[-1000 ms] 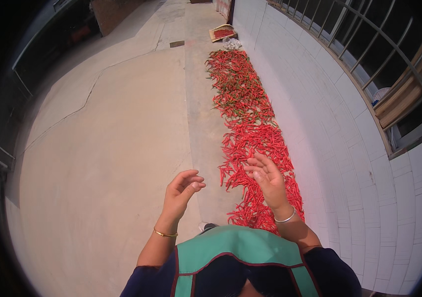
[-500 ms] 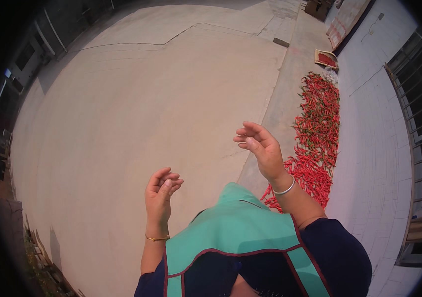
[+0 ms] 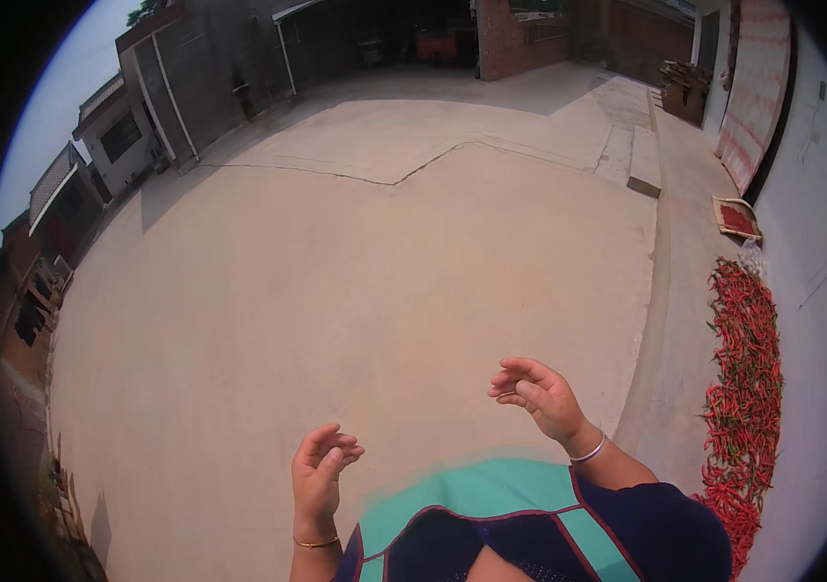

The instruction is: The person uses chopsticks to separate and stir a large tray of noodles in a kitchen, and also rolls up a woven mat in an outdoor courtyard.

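Both of my hands are raised over a pale concrete yard [image 3: 336, 291], with nothing in them. My left hand [image 3: 320, 477] has its fingers loosely curled and apart; a thin gold bracelet [image 3: 317, 543] circles that wrist. To the right and a little farther out, my right hand [image 3: 539, 396] is half curled, its fingers apart, with a silver bangle [image 3: 589, 447] at the wrist. Neither hand touches anything. Nearest on the right side lies a long spread of red and green chili peppers [image 3: 745, 378], well apart from my right hand. A green apron [image 3: 481, 485] covers my front.
Along the right runs a white wall [image 3: 826, 233]. Beyond the peppers are a clear plastic bag [image 3: 751, 257] and a shallow tray [image 3: 721, 215] of red bits. A concrete block [image 3: 644, 165] lies by the raised walkway edge. Dark sheds [image 3: 200, 78] stand at the far left.
My view has tilted up and turned left, so the far buildings and sky now show and the peppers sit farther right. Both hands appear lower in the picture, still empty.
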{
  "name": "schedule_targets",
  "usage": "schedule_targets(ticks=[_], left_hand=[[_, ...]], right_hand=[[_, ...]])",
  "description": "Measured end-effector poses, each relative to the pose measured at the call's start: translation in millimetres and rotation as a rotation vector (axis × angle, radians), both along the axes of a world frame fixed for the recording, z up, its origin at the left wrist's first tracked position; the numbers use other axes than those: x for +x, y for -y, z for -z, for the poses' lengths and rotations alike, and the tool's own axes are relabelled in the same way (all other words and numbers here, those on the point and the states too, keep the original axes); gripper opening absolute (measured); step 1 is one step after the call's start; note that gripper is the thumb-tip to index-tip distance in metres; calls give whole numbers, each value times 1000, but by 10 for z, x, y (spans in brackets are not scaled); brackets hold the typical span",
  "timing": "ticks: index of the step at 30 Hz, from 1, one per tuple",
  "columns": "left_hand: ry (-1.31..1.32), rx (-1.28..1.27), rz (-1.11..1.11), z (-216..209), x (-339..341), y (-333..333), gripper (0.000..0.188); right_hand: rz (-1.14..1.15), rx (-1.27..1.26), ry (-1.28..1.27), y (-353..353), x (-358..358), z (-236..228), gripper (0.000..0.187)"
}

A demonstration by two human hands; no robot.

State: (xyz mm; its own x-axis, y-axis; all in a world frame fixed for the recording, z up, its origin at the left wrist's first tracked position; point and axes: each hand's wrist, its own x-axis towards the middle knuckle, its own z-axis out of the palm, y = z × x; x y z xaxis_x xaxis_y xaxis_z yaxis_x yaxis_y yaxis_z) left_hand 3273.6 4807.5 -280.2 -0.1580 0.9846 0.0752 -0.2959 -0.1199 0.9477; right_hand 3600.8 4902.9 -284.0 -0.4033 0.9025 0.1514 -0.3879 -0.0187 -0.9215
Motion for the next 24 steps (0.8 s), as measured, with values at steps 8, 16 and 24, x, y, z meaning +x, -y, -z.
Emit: schedule_targets(ticks=[8, 16, 24], left_hand=[[72, -321, -290, 694, -1309, -3024, 33], [124, -45, 217, 233, -1307, -8327, 31], [172, -35, 447, 208, -1149, -12059, 32]], right_hand=[[-386, 97, 1, -4215, -1607, -54, 39], [-47, -332, -6, -7305, -1654, 335, 38], [-14, -239, -132, -11105, -1913, 444, 37]])
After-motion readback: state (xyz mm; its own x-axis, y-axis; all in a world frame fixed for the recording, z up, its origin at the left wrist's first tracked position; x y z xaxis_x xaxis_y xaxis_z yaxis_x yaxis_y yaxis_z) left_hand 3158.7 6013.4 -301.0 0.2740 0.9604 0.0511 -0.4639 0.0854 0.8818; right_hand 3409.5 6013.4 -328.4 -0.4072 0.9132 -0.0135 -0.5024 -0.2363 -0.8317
